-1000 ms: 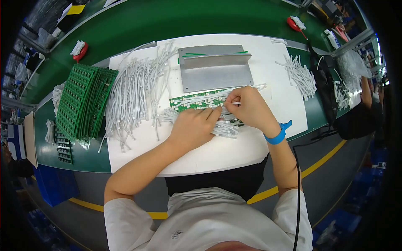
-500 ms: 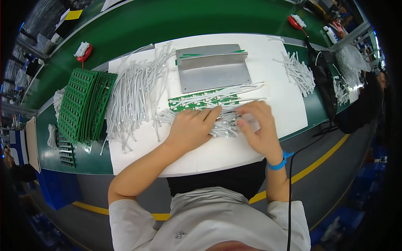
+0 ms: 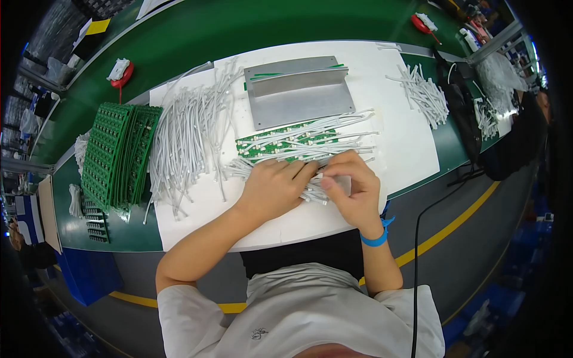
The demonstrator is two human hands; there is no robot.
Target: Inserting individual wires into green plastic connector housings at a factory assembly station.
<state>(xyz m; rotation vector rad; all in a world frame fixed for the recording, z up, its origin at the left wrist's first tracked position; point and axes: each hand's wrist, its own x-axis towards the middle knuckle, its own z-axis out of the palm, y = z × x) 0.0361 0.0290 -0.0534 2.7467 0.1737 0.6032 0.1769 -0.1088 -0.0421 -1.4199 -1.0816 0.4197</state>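
From where I stand, the green circuit board [image 3: 291,129] lies just on the worker's side of the grey metal stand [image 3: 301,107], white wires [image 3: 322,144] strewn across it and reaching past its right end. Nearer the worker than the stand, the left hand [image 3: 276,186] rests bent-fingered over loose wires [image 3: 241,168], and the right hand [image 3: 352,188] brings thumb and forefinger close together beside it, though I can't tell whether either grips one. Left of the stand are a big wire heap [image 3: 188,137] and stacked green boards [image 3: 107,155].
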